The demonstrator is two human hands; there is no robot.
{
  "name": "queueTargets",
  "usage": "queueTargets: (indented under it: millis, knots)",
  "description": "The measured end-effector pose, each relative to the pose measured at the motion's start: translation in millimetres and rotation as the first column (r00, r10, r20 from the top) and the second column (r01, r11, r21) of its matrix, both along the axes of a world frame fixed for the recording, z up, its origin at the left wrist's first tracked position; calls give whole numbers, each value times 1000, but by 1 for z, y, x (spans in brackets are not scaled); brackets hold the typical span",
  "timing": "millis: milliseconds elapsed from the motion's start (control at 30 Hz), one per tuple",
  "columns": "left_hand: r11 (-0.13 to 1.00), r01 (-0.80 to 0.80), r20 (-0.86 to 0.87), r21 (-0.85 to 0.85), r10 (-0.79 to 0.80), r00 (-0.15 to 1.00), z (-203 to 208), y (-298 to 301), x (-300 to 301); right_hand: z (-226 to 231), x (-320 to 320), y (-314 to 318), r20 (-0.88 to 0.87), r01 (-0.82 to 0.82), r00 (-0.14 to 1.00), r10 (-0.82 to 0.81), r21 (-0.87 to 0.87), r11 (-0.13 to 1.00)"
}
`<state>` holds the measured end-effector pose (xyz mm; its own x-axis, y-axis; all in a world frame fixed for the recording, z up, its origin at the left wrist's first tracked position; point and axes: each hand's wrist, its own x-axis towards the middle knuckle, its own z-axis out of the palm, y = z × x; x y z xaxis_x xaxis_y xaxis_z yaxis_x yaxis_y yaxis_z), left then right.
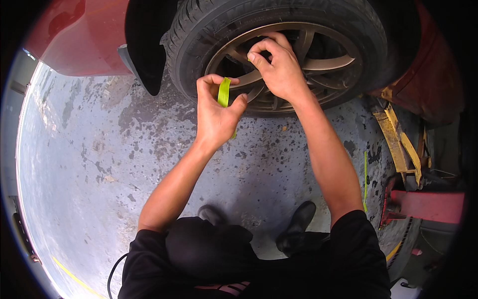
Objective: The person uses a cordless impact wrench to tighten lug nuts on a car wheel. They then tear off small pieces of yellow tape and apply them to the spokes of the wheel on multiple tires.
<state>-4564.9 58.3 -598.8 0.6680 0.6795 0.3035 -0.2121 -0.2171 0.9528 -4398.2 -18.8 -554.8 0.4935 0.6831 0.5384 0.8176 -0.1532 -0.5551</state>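
Observation:
In front of me stands a car wheel with a black tire (pixel 191 65) and a bronze spoked rim (pixel 328 63). My left hand (pixel 211 112), by the tire's lower left, has curled fingers around a bright yellow-green strip of tape (pixel 223 92). One end of that strip shows below the hand. My right hand (pixel 281 67) is at the rim's spokes, thumb and forefinger pinched together. A tiny bit of the same yellow-green shows at its thumb tip; the rest of that piece is hidden. Its other fingers reach behind, toward the rim.
Red car bodywork (pixel 84 40) flanks the wheel, with a black mud flap (pixel 144 65) at left. Another yellow-green strip (pixel 365 182) lies on the worn grey floor (pixel 124 144). At right are a yellow metal stand (pixel 393 139) and a red metal arm (pixel 428 205). My dark shoes (pixel 301 219) are below.

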Motion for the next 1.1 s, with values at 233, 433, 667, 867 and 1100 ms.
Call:
queueTargets:
  millis: [233,433,667,867,1100]
  knots:
    - [1000,9,11,-14,-9,1000,-2,-1,-1,-1,-8,6,-111,70,992,-61,78,995]
    - [999,13,12,-45,-12,1000,-4,0,-6,-5,-12,4,-131,53,991,-40,95,994]
    - [999,17,9,-30,-17,1000,-7,-1,-3,-14,-16,18,-40,147,989,-143,132,980]
    - [1000,3,-15,-25,-4,1000,-5,0,-7,-20,-20,11,-20,108,994,-106,183,977]
    - [1000,-4,-14,-6,4,1000,-9,-3,-7,-14,-28,11,-208,126,976,-69,278,952]
